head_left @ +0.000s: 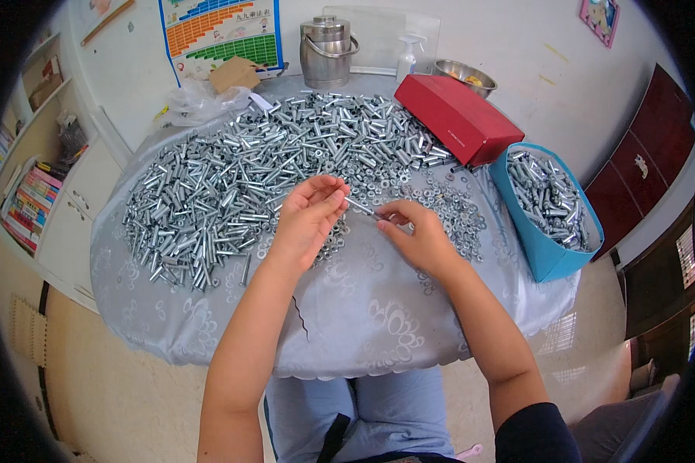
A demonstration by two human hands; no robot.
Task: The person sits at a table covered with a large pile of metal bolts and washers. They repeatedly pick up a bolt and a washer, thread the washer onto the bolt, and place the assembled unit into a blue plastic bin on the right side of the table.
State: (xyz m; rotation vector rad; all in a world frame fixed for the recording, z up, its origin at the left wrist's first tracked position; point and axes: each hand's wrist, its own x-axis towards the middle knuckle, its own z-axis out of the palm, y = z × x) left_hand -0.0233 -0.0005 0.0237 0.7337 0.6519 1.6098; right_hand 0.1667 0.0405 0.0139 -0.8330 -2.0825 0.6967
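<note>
A thin, shiny metal bolt [361,207] is held tilted above the near middle of the table. My left hand [309,220] pinches its upper left end between thumb and fingertips. At the lower right end, the thumb and fingers of my right hand [418,234] close on it; a darker part there is partly covered by the fingers. Behind my hands spreads a large heap of metal sleeves and bolts [208,185]. Loose nuts and washers [452,212] lie beyond and to the right of my right hand.
A blue fabric bin [552,262] full of metal anchors stands at the table's right edge. The red box [459,116] rests beside the heap. Behind are a steel pot [326,54], a spray bottle [408,58], a metal bowl [467,75] and plastic bags [205,104].
</note>
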